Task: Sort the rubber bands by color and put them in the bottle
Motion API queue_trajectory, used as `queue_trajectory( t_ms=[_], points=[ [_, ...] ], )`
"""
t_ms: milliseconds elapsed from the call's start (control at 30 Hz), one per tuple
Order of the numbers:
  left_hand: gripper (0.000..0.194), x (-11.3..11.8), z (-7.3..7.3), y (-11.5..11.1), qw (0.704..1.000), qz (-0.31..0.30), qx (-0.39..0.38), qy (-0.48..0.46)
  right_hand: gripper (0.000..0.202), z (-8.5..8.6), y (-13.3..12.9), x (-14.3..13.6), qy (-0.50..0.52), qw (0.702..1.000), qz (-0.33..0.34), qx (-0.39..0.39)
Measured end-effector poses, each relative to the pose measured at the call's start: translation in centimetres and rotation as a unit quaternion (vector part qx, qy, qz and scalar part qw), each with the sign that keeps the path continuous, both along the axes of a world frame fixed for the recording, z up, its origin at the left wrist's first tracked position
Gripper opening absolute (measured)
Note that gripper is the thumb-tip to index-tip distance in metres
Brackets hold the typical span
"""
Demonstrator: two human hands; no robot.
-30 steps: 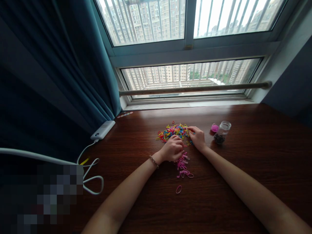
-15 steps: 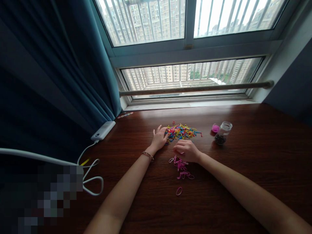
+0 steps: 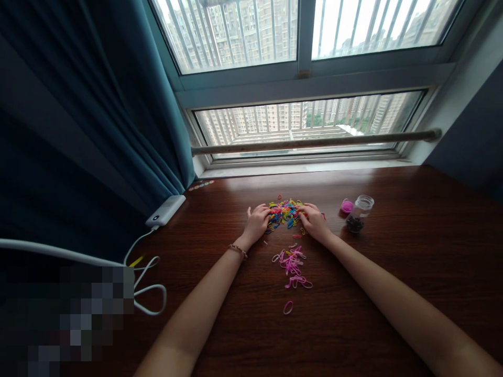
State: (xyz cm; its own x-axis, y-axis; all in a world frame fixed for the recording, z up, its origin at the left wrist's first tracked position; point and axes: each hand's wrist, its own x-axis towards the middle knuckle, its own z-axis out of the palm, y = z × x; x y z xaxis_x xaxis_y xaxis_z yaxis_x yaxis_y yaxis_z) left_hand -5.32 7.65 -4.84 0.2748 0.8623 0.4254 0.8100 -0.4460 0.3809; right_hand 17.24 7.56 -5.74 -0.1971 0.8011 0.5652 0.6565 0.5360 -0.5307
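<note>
A pile of small bands [image 3: 285, 212] in yellow, red, blue and pink lies on the dark wooden table [image 3: 220, 335]. At the pile's left edge rests my left hand [image 3: 258, 222], its fingers apart and touching the bands. My right hand [image 3: 313, 221] lies over the right edge, fingers spread among the bands. Nearer to me is a smaller heap of pink bands [image 3: 291, 262], with one yellow piece in it. A single pink band [image 3: 288, 307] sits closest to the front. A few loose bands lie between the two heaps.
To the right stands a clear jar [image 3: 360, 213] with dark contents, beside a pink lid [image 3: 347, 206]. A white device [image 3: 166, 210] with a cable is at the left by the blue curtain [image 3: 157, 131]. The window [image 3: 304, 86] and a rail rise behind the table.
My right hand has moved away from above the pink heap, up and right to the colourful pile, and its fingers have spread. My left hand has hardly moved.
</note>
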Motion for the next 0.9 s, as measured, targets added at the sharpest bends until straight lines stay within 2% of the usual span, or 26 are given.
queue_trajectory(
  t_ms=[167,333,567,733,900],
  points=[
    [0.013,-0.1,0.1,0.0,1.0,0.016,0.015,-0.007,0.024,-1.1,0.5,0.0,-0.045,0.998,0.039,-0.001],
    [0.006,-0.2,0.3,-0.2,0.999,0.026,0.042,-0.018,0.026,-1.6,0.8,0.1,-0.056,0.998,0.035,-0.002],
    [0.013,-0.5,0.3,-0.1,0.997,0.035,0.059,-0.026,0.027,-0.9,0.7,0.2,-0.015,1.0,0.019,0.016],
    [0.01,-0.7,-0.1,0.3,0.996,0.034,0.063,-0.045,0.028,-0.3,0.3,0.1,0.021,0.999,0.011,0.03],
    [0.01,-0.9,-0.3,0.5,0.994,0.032,0.078,-0.07,0.029,0.1,0.1,0.2,0.071,0.997,-0.003,0.011]
  ],
)
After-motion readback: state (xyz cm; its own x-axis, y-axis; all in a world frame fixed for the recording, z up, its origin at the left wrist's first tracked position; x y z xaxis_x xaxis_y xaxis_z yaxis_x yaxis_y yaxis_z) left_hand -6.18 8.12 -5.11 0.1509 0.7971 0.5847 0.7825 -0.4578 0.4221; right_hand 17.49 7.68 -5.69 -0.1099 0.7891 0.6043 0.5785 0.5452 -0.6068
